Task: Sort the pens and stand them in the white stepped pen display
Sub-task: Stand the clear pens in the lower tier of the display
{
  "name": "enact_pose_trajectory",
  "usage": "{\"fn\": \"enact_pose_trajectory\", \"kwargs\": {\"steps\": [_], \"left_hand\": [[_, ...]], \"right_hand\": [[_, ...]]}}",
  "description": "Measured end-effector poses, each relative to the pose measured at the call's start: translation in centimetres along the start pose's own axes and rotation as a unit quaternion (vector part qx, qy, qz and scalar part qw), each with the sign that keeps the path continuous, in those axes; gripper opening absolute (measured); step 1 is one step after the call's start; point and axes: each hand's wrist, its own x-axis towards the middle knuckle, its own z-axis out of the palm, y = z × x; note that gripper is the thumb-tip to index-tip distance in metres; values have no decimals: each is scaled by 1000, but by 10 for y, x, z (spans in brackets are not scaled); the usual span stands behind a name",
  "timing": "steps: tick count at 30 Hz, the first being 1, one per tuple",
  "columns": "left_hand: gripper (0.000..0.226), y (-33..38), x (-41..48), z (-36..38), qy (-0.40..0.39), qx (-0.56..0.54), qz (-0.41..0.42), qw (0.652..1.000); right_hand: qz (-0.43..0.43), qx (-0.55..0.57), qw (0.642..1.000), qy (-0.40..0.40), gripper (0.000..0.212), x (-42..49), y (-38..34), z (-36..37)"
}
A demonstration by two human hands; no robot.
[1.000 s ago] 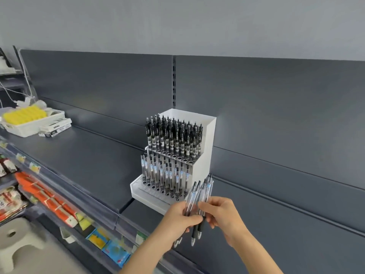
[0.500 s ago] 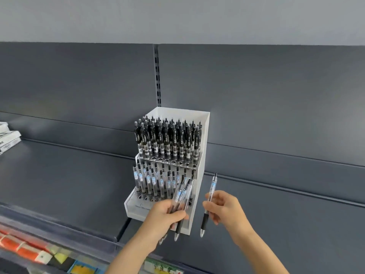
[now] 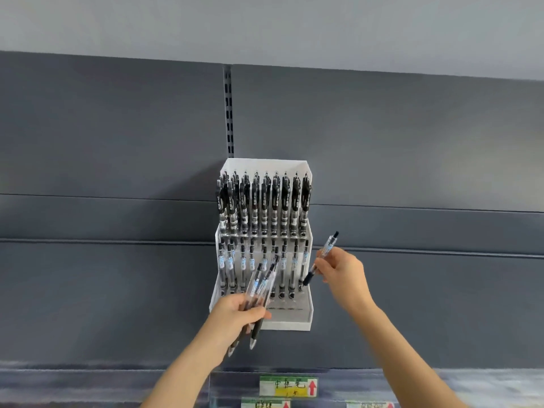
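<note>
Head view: nearest, at the front edge of the shelf, the price labels [image 3: 288,386] are seen, one with a red arrow. Just beyond them the left hand [image 3: 235,316] is raised with its fingers curled round a bundle of pens [image 3: 260,293], which is held tilted, tips down and poking out below the fist. To its right the right hand [image 3: 341,275] is seen with a single pen [image 3: 322,257] pinched between thumb and fingertips; the pen is tilted, and its dark grip end is pointed down at the right end of the middle row, just beside the right wall of the white stepped pen display [image 3: 282,325]. The display is stood on the dark shelf in front of the back panel [image 3: 117,142], under the slotted upright [image 3: 229,113]; how near the shelf's back edge it sits cannot be told. Its lowest front step [image 3: 290,308] appears unfilled. The middle step is largely filled with clear-barrelled pens [image 3: 243,265] stood upright, and the top step is packed with black-clipped pens [image 3: 265,201] in close rows. The task is judged well advanced: two steps are stocked, while the held pen, the bundle and the front step are left to be done. The pens are slim and clear, with dark grips and metal tips.
</note>
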Motion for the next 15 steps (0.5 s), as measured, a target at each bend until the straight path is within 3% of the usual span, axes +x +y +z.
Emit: {"fn": "enact_pose_trajectory", "kwargs": {"steps": [7, 15], "left_hand": [[8, -1, -1, -14, -20, 2, 7, 1000], [9, 1, -2, -29, -17, -29, 18, 999]], "right_hand": [[30, -190, 981, -35, 24, -1, 2, 33], [66, -174, 983, -1, 17, -2, 4, 39]]}}
